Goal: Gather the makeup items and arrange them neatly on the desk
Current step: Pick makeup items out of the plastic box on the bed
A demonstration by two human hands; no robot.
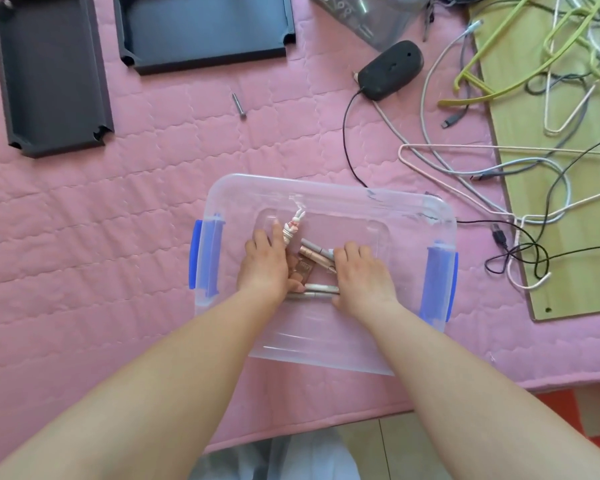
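Reaching into a clear box (326, 195) with blue latches, both hands down on its floor. Left hand (267, 265) lying with fingers straight and together, pressing sideways against the makeup items (312, 268) bunched between the two hands, not curled round any of them. Right hand (361, 271) resting opposite, knuckles up, fingertips bent down onto the tube ends; hard to tell whether gripping one or only pushing. Lying between the hands: a rose-gold tube (314, 255), a small brown compact (305, 271) just beside the left palm, and two grey tubes (321, 289) nearer the wrists, side by side and touching. Sticking out beyond the left fingertips, a bunny-topped tube (292, 227), tilted away. Sitting on a pink quilted bed (118, 237) rather than a desk, the box itself. Far beyond the left hand, two dark trays (49, 81) and a small metal pin (239, 105). Beyond the right hand, a black mouse (390, 69) with its cord trailing back toward the box. Off to the right of the right hand, a wooden board (568, 254) carrying tangled cables (534, 168) and wire hangers (520, 81).
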